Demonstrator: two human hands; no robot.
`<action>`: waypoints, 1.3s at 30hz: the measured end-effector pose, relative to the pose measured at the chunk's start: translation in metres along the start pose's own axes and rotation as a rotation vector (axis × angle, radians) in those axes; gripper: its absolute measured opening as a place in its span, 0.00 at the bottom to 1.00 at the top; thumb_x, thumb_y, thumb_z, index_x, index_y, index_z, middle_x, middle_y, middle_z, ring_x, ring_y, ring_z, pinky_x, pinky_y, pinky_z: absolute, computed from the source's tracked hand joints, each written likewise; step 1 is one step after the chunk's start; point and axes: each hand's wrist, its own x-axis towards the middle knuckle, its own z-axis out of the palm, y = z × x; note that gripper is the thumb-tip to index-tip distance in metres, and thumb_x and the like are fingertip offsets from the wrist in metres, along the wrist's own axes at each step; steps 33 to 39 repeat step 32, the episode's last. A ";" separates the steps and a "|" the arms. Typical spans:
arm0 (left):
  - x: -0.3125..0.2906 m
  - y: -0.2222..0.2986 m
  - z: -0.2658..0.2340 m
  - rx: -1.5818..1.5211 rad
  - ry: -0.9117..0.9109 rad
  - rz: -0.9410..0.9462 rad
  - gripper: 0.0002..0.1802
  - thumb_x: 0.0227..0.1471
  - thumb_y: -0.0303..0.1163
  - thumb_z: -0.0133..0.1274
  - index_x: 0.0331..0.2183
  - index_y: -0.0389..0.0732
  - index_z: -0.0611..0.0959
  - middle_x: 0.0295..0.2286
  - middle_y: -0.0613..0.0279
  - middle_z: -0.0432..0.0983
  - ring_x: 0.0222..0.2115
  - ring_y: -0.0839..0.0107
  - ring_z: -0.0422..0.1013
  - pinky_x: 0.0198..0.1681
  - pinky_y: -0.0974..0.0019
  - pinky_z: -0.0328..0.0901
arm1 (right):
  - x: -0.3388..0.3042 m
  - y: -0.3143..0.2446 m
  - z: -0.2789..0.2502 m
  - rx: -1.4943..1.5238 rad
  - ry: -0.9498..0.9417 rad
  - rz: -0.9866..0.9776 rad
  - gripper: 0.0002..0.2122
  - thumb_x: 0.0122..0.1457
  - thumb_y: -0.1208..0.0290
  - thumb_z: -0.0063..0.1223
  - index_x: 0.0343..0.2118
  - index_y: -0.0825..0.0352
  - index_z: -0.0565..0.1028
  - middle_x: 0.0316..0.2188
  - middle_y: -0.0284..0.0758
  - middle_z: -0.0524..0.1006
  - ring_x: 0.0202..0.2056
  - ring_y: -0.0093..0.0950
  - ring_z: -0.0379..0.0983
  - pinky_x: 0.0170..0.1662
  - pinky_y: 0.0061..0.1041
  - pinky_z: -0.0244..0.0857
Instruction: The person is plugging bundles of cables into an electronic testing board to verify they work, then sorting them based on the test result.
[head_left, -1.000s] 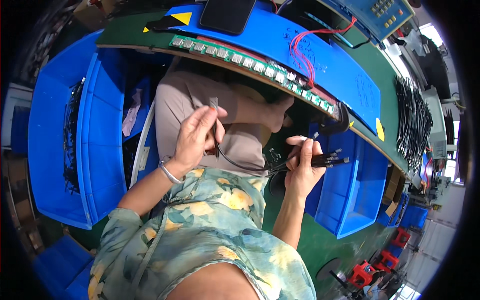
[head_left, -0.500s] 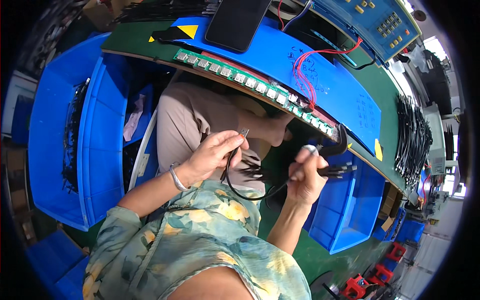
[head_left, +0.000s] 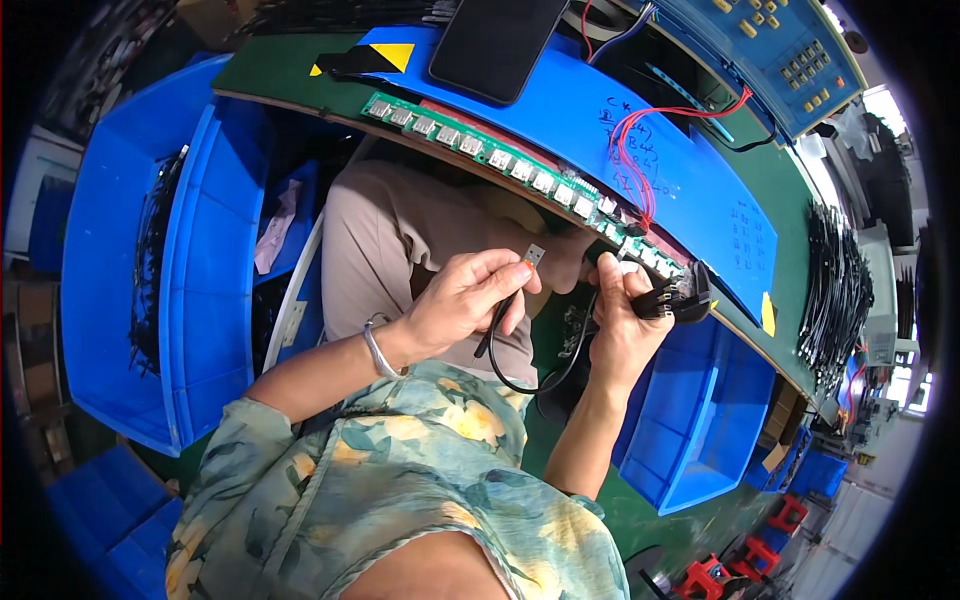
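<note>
My left hand [head_left: 470, 297] pinches one end of a black USB cable [head_left: 513, 384], its metal plug [head_left: 535, 255] sticking up past the fingertips. From there the cable loops down and back up to my right hand [head_left: 624, 325]. The right hand's fingers are closed on the cable's other end, right at the small white sockets of a long green circuit board [head_left: 521, 170]. Whether that end sits inside a socket cannot be made out. A bundle of black cables [head_left: 672, 302] with connector ends is also gripped in my right hand, beside the board's right end.
The board lies along the green bench's near edge. Behind it are a blue sheet [head_left: 690, 200], a black phone [head_left: 497, 45], red wires [head_left: 640, 115] and a blue tester [head_left: 790, 60]. Blue bins stand left [head_left: 215, 280] and right [head_left: 690, 420]. Black cables [head_left: 838, 290] lie on the bench's right.
My right hand has moved up to the board with its cable end, and the bundle has swung up with it. My left hand has shifted right, still holding the USB plug.
</note>
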 end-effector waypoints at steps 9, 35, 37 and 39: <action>0.002 0.002 0.003 0.022 -0.008 -0.010 0.13 0.52 0.38 0.39 0.28 0.37 0.72 0.13 0.68 0.65 0.12 0.86 0.58 0.12 0.83 0.47 | 0.004 -0.018 0.000 -0.020 0.020 0.153 0.09 0.46 0.81 0.52 0.13 0.68 0.67 0.13 0.25 0.65 0.14 0.11 0.54 0.17 0.12 0.46; 0.035 0.010 0.015 0.128 0.027 0.196 0.13 0.51 0.34 0.41 0.25 0.34 0.73 0.12 0.64 0.68 0.14 0.82 0.64 0.19 0.80 0.57 | 0.002 -0.013 0.008 0.059 0.098 0.185 0.11 0.51 0.73 0.46 0.16 0.71 0.68 0.07 0.27 0.61 0.06 0.12 0.48 0.09 0.12 0.38; 0.035 0.010 0.015 0.128 0.027 0.196 0.13 0.51 0.34 0.41 0.25 0.34 0.73 0.12 0.64 0.68 0.14 0.82 0.64 0.19 0.80 0.57 | 0.002 -0.013 0.008 0.059 0.098 0.185 0.11 0.51 0.73 0.46 0.16 0.71 0.68 0.07 0.27 0.61 0.06 0.12 0.48 0.09 0.12 0.38; 0.035 0.010 0.015 0.128 0.027 0.196 0.13 0.51 0.34 0.41 0.25 0.34 0.73 0.12 0.64 0.68 0.14 0.82 0.64 0.19 0.80 0.57 | 0.002 -0.013 0.008 0.059 0.098 0.185 0.11 0.51 0.73 0.46 0.16 0.71 0.68 0.07 0.27 0.61 0.06 0.12 0.48 0.09 0.12 0.38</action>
